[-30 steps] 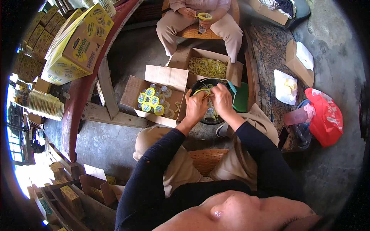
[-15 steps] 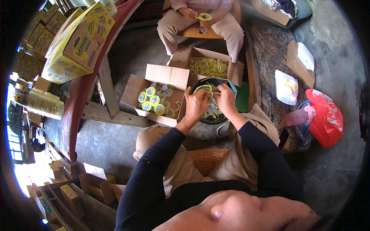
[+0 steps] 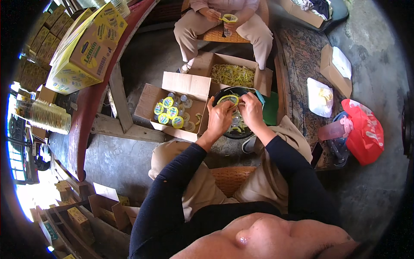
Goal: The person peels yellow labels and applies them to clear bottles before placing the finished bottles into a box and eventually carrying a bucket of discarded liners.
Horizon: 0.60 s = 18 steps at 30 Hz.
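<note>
Over a black bucket [image 3: 218, 93], my left hand [image 3: 220, 114] is closed around a clear plastic cup with a yellow film rim [image 3: 227, 99]. My right hand [image 3: 251, 110] pinches the right side of that yellow film. The fingers hide much of the cup. Below my hands, the bucket holds clear cups and pale green-yellow scraps. Left of it, a cardboard box [image 3: 148, 103] contains several cups with yellow printed lids [image 3: 172, 112] and clear cups without them. Behind the bucket, another cardboard box [image 3: 202, 64] is filled with thin yellow-green strips [image 3: 233, 75].
Opposite me sits a person whose hands hold a yellow-rimmed cup [image 3: 229, 18]. A large yellow carton [image 3: 90, 54] and stacked clear cups [image 3: 56, 120] stand left on a red-edged table [image 3: 88, 108]. At right are a patterned bench [image 3: 297, 56], a pink jug [image 3: 334, 130] and a red bag [image 3: 365, 134].
My right fingers have shifted slightly up along the cup's rim, and the yellow film has turned a little. The person opposite has tilted their cup. The boxes have not moved.
</note>
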Available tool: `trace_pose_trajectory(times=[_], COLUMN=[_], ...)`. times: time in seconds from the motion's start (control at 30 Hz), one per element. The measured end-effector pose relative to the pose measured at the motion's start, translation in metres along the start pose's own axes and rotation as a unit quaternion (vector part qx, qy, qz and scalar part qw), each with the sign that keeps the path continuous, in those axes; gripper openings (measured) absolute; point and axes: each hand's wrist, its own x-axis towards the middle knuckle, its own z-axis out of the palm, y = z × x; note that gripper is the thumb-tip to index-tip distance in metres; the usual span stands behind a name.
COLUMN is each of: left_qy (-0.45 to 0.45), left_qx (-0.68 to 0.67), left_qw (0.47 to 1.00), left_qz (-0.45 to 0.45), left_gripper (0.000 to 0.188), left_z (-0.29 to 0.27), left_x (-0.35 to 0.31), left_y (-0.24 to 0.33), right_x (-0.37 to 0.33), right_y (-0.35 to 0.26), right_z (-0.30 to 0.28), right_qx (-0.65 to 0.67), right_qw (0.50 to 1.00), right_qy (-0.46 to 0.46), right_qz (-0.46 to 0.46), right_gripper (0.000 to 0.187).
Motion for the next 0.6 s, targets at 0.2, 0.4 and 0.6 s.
trace_pose_trajectory(times=[0.2,0.4,0.6], left_qy=[0.022,0.068,0.056], left_qx=[-0.024,-0.014,0.014], left_qw=[0.999,0.998,0.998], left_qz=[-0.021,-0.004,0.009], left_gripper=[0.016,0.017,0.013], left_z=[-0.001,0.002,-0.002], left_x=[0.004,0.007,0.007], left_y=[-0.015,-0.023,-0.022], right_x=[-0.004,-0.004,-0.003], right_y=[-0.006,-0.005,-0.022], right_z=[0.006,-0.003,-0.013], right_qx=[0.069,0.048,0.023], right_qw=[0.997,0.999,0.997], right_qy=[0.01,0.015,0.018], right_qz=[0.015,-0.017,-0.073], right_gripper=[0.014,0.018,0.025])
